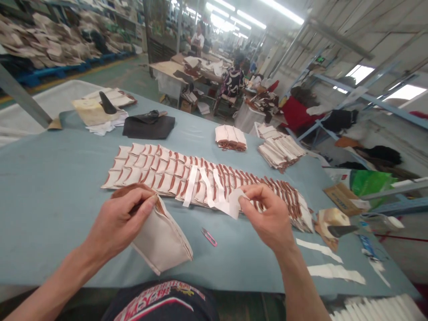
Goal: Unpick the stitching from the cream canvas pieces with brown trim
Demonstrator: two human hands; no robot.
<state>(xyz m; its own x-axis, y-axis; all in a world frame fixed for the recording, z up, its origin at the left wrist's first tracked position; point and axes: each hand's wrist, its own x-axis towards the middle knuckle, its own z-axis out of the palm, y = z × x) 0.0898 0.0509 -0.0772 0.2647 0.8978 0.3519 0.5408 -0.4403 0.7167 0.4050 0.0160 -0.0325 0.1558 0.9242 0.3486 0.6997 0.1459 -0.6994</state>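
Head view. Left hand (120, 223) closed, thumb and fingers pinching the top edge of a cream stack (160, 240) of brown-trimmed fabric pieces; the stack's lower end rests on the bench (50, 191). Right hand (267, 218) closed, pinching a white strip (234, 203) at its end, just off the bench between both hands.

Around: pink snips (209, 236) lie between the hands, nearer the body, touching nothing. Just beyond both hands runs a long overlapped row of pieces (160, 171), with loose strips (190, 185) draped across it. Right of the right hand: two flat strips (319, 249) and a dark blade (339, 230) on a scrap. Far beyond: small pile (230, 137), bigger pile (281, 151), black cloth (149, 126).

Bench covered in blue-grey sheet. Factory hall, seated person (234, 82) well away.

Bare sheet left of the left hand; bench edge close to the body.
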